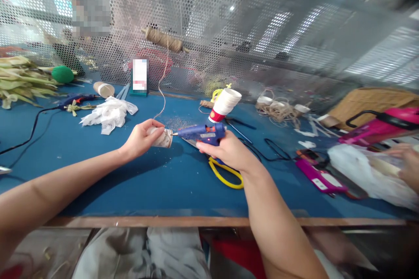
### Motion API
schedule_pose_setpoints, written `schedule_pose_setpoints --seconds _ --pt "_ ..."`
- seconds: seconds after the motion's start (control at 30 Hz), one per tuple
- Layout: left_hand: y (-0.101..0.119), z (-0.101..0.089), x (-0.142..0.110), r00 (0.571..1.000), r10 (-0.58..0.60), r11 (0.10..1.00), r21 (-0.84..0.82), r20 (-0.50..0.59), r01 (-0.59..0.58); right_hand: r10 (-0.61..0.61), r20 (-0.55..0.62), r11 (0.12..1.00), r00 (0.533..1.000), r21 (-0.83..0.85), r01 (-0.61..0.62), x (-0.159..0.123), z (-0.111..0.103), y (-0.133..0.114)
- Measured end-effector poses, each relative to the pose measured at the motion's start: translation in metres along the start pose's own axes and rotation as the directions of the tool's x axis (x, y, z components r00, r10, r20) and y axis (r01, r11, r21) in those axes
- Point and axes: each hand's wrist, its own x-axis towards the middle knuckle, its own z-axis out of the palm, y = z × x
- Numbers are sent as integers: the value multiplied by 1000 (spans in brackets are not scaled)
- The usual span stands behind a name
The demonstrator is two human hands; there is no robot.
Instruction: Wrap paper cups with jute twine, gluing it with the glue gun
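Note:
My left hand (146,136) is closed around a small whitish paper cup (166,138), which lies on its side with its end to the right. Thin twine (161,91) runs down from a spool (163,40) toward this hand; where it meets the cup is hidden. In my right hand (229,148) is a blue hot glue gun (203,133), gripped by its handle with a small red light showing. Its nozzle points left and is at the cup's rim; whether they touch I cannot tell. Yellow-handled scissors (225,176) lie beneath the right hand.
A stack of paper cups (225,103) leans behind the glue gun. White lace (109,113), another glue gun (73,101) and corn husks (22,78) are on the left. A magenta box (319,176), a pink bottle (386,124) and another person's hand (409,163) are on the right.

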Motion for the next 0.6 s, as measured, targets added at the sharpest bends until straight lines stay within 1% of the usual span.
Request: schedule_pose_setpoints --seconds 0.17,0.43,0.6 --pt "1 0 0 1000 5 1000 22 -8 -5 -64 -21 995 998 -73 62 0 1 3" --pt "-1 1 1 1000 -28 1000 -8 -7 28 -43 7 989 999 -142 44 -3 1 1" --pt "0 1 1 999 -34 999 -1 -9 34 -42 -34 984 999 -174 36 -4 3 -3"
